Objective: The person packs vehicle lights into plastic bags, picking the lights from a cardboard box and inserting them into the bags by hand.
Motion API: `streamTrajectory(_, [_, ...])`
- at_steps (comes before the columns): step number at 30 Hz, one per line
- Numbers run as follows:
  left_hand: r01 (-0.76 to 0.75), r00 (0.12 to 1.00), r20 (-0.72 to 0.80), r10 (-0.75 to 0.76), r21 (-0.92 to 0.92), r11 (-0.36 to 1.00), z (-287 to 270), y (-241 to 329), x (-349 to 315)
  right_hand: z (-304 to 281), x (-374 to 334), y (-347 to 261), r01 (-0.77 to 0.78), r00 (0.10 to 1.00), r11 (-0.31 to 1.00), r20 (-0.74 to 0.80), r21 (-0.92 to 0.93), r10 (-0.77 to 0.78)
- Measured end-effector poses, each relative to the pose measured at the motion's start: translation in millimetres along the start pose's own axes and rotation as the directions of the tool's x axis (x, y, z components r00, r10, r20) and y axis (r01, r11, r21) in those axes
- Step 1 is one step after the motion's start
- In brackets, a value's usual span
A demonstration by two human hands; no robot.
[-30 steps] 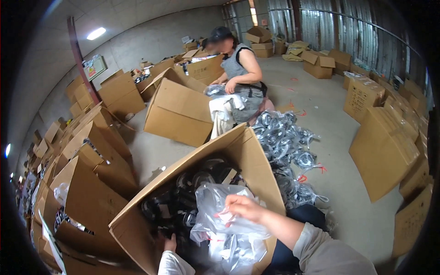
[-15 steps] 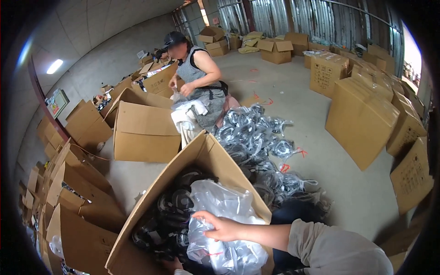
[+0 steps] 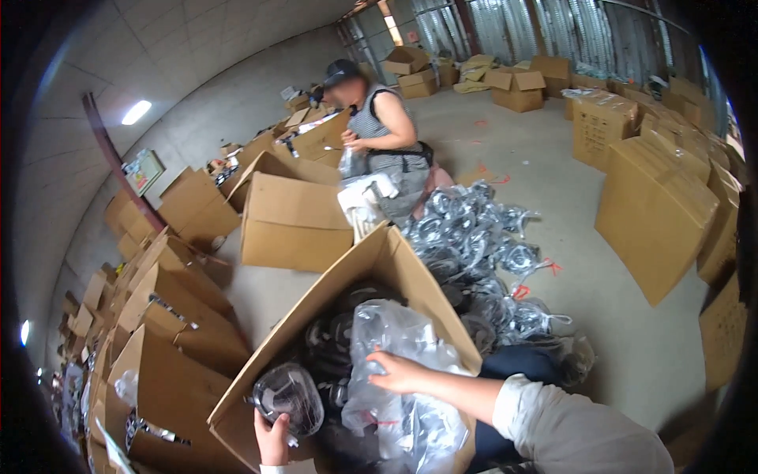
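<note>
Through the head camera I have my left grip at the lower left of the open carton in front of me, thumb and fingers pinching the near edge of a rounded clear-and-black plastic piece. That piece is tilted up inside the carton, close to its left wall, its broad clear face turned toward my view; I cannot tell exactly what it is. My right grip is spread, fingers bent and parted over the translucent plastic bags heaped in the right half of the carton; I cannot tell how firmly it presses on them. Between the two, more black pieces lie in shadow, too dark for me to make out singly. Just beyond the carton's right wall, a pile of bagged black items spreads over the concrete floor, with red ties showing at its right edge. Ahead of me a co-worker in a dark cap holds a clear bag beside a second carton, white cloth below the bag. On my left I see a row of open cartons; on my right, well apart from the pile, a large upright carton leads a row of others.
</note>
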State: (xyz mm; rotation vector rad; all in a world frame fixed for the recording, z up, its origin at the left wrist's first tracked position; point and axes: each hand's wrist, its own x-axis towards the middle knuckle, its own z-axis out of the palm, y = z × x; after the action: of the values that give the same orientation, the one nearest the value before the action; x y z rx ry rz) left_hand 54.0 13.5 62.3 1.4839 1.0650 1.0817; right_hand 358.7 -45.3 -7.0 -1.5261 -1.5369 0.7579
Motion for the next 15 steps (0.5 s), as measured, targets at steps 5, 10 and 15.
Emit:
streamTrajectory(5, [-0.203, 0.966, 0.134, 0.220, -0.126, 0.971, 12, 73, -81, 15, -43, -36, -0.550, 0.712, 0.627, 0.702, 0.551, 0.008])
streamTrajectory(10, [-0.687, 0.676, 0.597, 0.433, 0.723, 0.076, 71, 104, -102, 30, -63, -58, -0.780, 0.547, 0.070, 0.731, 0.622, -0.408])
streamTrajectory(15, [-0.887, 0.461, 0.731, 0.504, 0.403, 0.226, 63, 74, -71, 8, -59, -51, -0.567, 0.799, 0.081, 0.571, 0.820, -0.189])
